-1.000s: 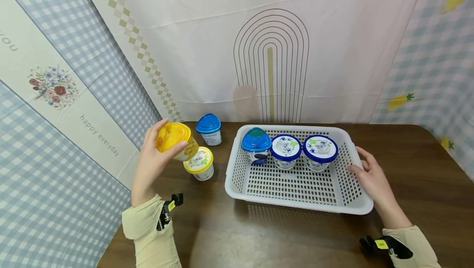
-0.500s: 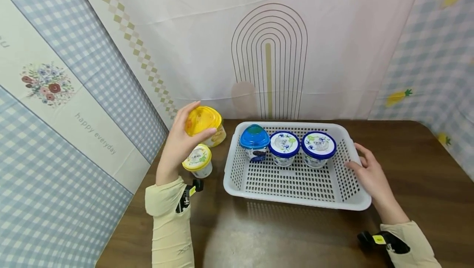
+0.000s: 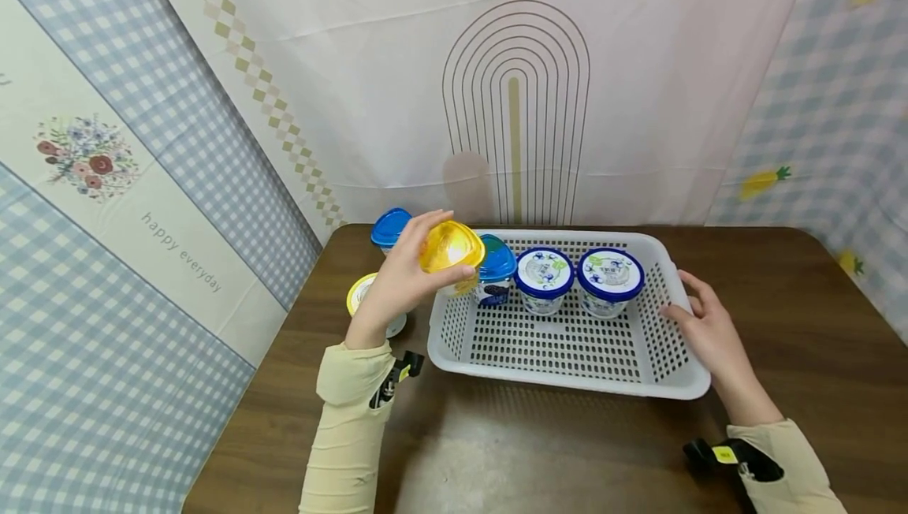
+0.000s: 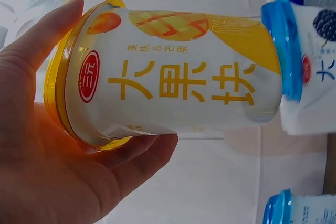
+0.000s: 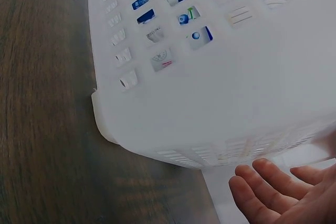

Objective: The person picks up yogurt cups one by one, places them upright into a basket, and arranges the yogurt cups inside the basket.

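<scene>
My left hand (image 3: 400,277) grips a yogurt cup (image 3: 452,250) with a clear yellow domed lid, thumb on one side and fingers on the other. The left wrist view shows fruit pictures on its white-and-yellow side. It is held over the left end of a white perforated basket (image 3: 567,372). Inside, along the back, stand a blue-domed cup (image 3: 499,262), partly covered by the held one, and two cups with round dark-blue lids (image 3: 545,273). My right hand (image 3: 712,333) holds the basket's right end, thumb over the rim and fingers outside.
Left of the basket, a yellow-lidded cup (image 3: 360,290) and another blue-domed cup (image 3: 392,227) stand on the brown wooden table (image 3: 284,404), both partly hidden by my left hand and arm. Patterned cloth (image 3: 383,104) hangs behind the table and along both sides.
My left hand has carried the yellow-lidded yogurt cup rightward from above the table to the basket's left end. The right hand stays at the basket's right end.
</scene>
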A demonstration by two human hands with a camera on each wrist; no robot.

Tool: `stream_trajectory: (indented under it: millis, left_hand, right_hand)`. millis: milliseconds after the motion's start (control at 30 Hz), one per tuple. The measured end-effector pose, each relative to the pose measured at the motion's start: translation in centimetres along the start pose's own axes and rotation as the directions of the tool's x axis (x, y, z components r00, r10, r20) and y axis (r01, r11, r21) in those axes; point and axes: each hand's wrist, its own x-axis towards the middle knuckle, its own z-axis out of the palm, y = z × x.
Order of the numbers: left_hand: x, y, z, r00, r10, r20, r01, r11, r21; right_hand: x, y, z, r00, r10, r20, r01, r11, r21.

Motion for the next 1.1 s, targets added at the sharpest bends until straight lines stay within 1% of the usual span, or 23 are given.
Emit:
stream_trajectory:
  millis: [167, 300, 533, 700, 1100]
  left_hand:
    - [-0.2, 0.1, 0.9, 0.999, -0.026, 0.031, 0.026, 1.0, -0.002]
    - [-0.2, 0.1, 1.3, 0.999, -0.026, 0.046, 0.026, 1.0, -0.002]
    - [-0.4, 0.0, 2.0, 0.997, -0.033, 0.067, 0.031, 0.999, 0.025]
    - [-0.5, -0.2, 2.4, 0.996, -0.032, 0.081, 0.032, 0.999, 0.009]
    - [-0.9, -0.5, 3.4, 0.992, -0.057, 0.112, 0.058, 0.998, -0.004]
  right_hand:
    - [-0.1, 0.1, 0.0, 1.0, 0.003, 0.003, -0.003, 1.0, 0.001]
    - [-0.1, 0.1, 0.0, 1.0, 0.001, 0.003, -0.001, 1.0, -0.001]
    - [0.0, 0.1, 0.0, 1.0, -0.001, 0.003, 0.001, 1.0, -0.008]
    - [0.0, 0.1, 0.0, 1.0, 0.0, 0.002, 0.0, 1.0, -0.001]
    - [0.0, 0.1, -0.1, 1.0, -0.009, 0.005, 0.009, 1.0, -0.001]
